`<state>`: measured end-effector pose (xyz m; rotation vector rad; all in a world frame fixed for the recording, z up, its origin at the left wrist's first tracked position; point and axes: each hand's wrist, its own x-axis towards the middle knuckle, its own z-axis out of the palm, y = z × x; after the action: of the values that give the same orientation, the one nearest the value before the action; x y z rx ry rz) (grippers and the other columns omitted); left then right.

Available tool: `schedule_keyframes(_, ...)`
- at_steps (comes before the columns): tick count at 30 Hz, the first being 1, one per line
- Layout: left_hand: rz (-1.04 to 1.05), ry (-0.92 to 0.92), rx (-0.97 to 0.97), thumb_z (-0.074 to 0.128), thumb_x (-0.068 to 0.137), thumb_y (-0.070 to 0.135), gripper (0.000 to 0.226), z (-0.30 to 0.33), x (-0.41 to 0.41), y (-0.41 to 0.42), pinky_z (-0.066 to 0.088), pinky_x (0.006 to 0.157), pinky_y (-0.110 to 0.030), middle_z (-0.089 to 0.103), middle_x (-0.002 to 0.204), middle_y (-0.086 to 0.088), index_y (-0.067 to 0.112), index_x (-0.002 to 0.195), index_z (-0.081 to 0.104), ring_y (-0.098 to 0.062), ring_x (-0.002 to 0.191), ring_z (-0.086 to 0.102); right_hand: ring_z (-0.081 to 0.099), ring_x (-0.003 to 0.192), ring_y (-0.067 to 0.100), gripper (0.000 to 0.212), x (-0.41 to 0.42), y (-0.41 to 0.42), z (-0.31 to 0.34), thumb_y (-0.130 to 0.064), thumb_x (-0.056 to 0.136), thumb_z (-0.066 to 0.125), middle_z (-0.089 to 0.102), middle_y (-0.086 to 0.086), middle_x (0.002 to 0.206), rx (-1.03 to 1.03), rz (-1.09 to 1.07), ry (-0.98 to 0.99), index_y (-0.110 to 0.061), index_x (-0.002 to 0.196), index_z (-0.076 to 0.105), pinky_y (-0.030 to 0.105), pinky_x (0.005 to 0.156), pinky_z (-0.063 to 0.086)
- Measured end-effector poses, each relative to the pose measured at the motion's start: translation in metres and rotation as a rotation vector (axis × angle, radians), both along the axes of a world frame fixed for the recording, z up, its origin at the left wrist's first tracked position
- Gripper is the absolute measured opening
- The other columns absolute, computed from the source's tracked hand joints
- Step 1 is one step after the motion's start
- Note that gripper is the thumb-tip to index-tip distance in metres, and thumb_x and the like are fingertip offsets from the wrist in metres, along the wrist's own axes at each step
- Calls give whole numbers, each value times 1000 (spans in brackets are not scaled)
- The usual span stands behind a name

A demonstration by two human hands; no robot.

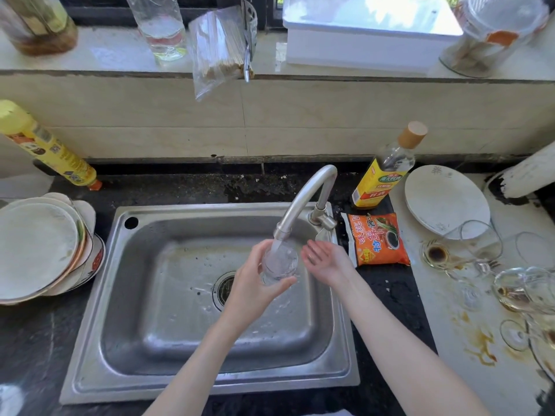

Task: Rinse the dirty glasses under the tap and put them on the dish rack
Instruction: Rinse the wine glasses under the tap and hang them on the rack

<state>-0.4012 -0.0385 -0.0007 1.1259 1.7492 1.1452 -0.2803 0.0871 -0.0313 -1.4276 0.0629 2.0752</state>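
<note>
- From the head camera we look down on a dark speckled counter with a steel sink set into it, pale tiles behind and a window ledge above them.
- On the ledge we see bottles, a clear bag of sticks, a white box and a jar.
- Left of the sink stands a stack of plates, with a yellow bottle leaning behind it.
- Right of the sink lie an orange packet and a yellow-labelled bottle; past them a white board, smeared with brown stains, carries a plate and several dirty glasses, some lying on their sides.
- The tap curves over the basin and water runs from its spout.
- Our left hand grips a glass, fingers round its far side and thumb across the near side, holding it over the basin straight under the spout.
- The stream falls into the glass's mouth, which tilts up towards the spout.
- The glass is clear and small, blurred by the water inside it.
- Our right hand is open, palm up, fingers relaxed, just beside the glass on its right; whether it touches the glass we cannot tell.
- Both forearms reach in from the bottom edge, over the sink's front rim.
</note>
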Motion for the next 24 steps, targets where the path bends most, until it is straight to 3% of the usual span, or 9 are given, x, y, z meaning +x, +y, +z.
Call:
schedule_keyframes(4,20,19,-7,83,66,21,62,2,-2,1,43,90,-17,54,109,36,46,108,44,4,100,56,43,130,31,48,-2,2,-3,-11,99,41,36,14,147,-49,-56,-22,-1,145,28,36,89,42)
schedule_keyframes(10,26,63,-31,82,67,22,61,5,-5,1,34,87,-4,50,108,42,47,106,43,14,99,50,45,127,30,40,-3,5,-3,-7,98,42,43,14,141,-108,-30,-23,-3,138,39,36,88,43)
schedule_keyframes(15,41,49,-46,83,66,20,60,4,-3,2,37,83,-5,54,108,30,46,104,44,13,96,51,48,125,28,37,-2,8,-1,-9,99,40,51,13,133,-110,-39,-9,0,134,41,34,87,43)
schedule_keyframes(19,29,41,-61,83,66,22,60,5,-4,6,37,84,-5,54,109,29,44,107,44,13,99,50,52,121,26,35,4,8,3,-16,99,44,56,13,104,-110,-59,32,2,128,45,31,92,44)
schedule_keyframes(24,39,23,-63,82,67,21,61,8,-7,12,38,87,-8,55,114,24,38,114,46,12,102,49,53,119,25,34,17,21,23,-21,99,42,57,15,110,-54,-57,63,5,121,47,29,88,46)
